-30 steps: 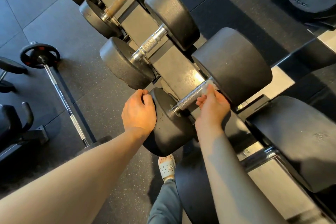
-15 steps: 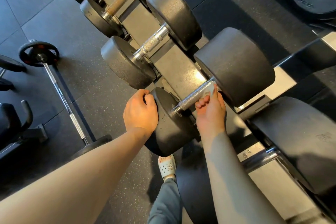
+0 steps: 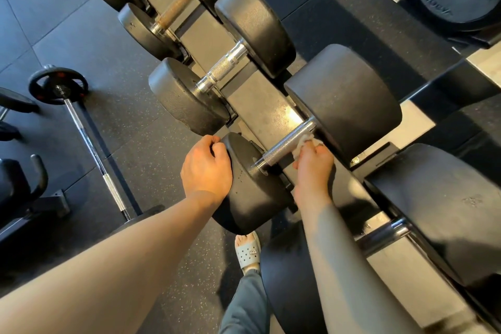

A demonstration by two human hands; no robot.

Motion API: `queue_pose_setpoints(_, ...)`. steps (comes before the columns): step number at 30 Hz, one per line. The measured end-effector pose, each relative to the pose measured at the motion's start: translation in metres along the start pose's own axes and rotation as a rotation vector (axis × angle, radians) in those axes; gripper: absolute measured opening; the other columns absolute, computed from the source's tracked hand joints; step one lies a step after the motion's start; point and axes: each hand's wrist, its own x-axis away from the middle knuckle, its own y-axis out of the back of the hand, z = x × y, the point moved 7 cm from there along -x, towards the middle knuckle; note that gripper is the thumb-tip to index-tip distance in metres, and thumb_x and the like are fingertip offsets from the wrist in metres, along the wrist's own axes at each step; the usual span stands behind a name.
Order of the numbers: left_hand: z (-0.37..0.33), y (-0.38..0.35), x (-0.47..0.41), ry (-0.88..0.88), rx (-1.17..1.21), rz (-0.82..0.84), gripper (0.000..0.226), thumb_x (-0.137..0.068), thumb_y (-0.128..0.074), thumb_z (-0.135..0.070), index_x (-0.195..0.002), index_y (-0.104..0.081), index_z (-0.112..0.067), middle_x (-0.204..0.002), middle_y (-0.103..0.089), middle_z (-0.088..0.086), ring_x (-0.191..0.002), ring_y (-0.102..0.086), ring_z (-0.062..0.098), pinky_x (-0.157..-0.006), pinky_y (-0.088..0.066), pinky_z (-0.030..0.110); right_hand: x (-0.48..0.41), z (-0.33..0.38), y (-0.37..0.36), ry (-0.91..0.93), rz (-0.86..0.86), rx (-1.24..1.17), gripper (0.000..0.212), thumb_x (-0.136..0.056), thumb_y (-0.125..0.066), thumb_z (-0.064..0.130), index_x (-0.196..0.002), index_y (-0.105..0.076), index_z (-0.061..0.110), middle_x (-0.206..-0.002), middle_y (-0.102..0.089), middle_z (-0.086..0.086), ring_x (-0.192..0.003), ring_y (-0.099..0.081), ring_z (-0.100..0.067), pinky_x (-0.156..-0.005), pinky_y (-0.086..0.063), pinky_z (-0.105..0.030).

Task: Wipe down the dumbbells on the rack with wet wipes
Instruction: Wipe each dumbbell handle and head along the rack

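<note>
The right hand (image 3: pixel 313 165) is pinching a wipe (image 3: pixel 303 144) on one dumbbell handle (image 3: pixel 282 148), the left hand (image 3: pixel 207 168) curling its fingers (image 3: pixel 217 144) over the end (image 3: pixel 252 192); the rack (image 3: pixel 260 106) is apparently holding other dumbbells (image 3: pixel 222 70) awaiting wiping.

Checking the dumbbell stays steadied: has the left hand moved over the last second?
No. The left hand still grips the same spot on the near end of the dumbbell, unchanged against the rack.

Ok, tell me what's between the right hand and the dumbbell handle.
A bunched white wet wipe: the right hand holds it against the knurled handle, close to the far head. The head view shows it.
</note>
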Motion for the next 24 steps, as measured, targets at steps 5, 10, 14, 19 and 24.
queue_pose_setpoints(5,0.0,0.0,0.001,0.002,0.021,-0.011,0.026,-0.104,-0.038,-0.029,-0.104,-0.064,-0.029,-0.097,-0.066,-0.007,-0.091,-0.059,0.013,-0.082,-0.041,0.032,0.018,0.003,-0.007,0.25,0.037,0.306,0.025,-0.099,-0.065,0.029,-0.092,-0.068,0.005,-0.085,-0.071,-0.006,-0.077,-0.067,-0.016,-0.066,-0.056,-0.029)
queue_pose_setpoints(10,0.0,0.001,0.001,0.019,0.029,-0.006,0.026,-0.104,-0.038,-0.029,-0.102,-0.064,-0.03,-0.095,-0.065,-0.009,-0.089,-0.057,0.009,-0.082,-0.04,0.031,0.017,0.012,-0.006,0.119,-0.002,0.03,0.023,-0.097,-0.068,0.029,-0.092,-0.069,0.006,-0.08,-0.069,0.0,-0.062,-0.061,-0.004,-0.055,-0.048,-0.017)
queue_pose_setpoints(14,0.0,0.002,0.002,0.028,0.037,0.019,0.025,-0.104,-0.037,-0.029,-0.102,-0.062,-0.034,-0.094,-0.062,-0.014,-0.088,-0.056,0.005,-0.082,-0.04,0.032,0.034,-0.012,-0.011,0.027,0.203,0.284,0.025,-0.095,-0.072,0.028,-0.082,-0.065,0.007,-0.068,-0.061,0.0,-0.062,-0.052,-0.01,-0.053,-0.044,-0.018)
queue_pose_setpoints(19,-0.003,0.0,0.001,0.004,0.039,0.043,0.024,-0.106,-0.036,-0.028,-0.098,-0.058,-0.034,-0.091,-0.059,-0.016,-0.086,-0.054,0.003,-0.076,-0.038,0.028,0.014,0.029,-0.006,0.073,-0.045,-0.03,0.017,-0.096,-0.07,0.025,-0.084,-0.07,0.012,-0.077,-0.07,0.004,-0.07,-0.066,-0.002,-0.06,-0.051,-0.014)
queue_pose_setpoints(24,0.0,-0.002,-0.004,-0.075,0.015,0.06,0.029,-0.101,-0.033,-0.033,-0.105,-0.061,-0.026,-0.098,-0.062,-0.009,-0.088,-0.055,0.009,-0.075,-0.042,0.03,0.025,-0.002,-0.013,0.089,0.03,0.321,0.035,-0.096,-0.069,0.035,-0.088,-0.07,0.0,-0.08,-0.07,-0.005,-0.074,-0.066,-0.01,-0.066,-0.05,-0.022)
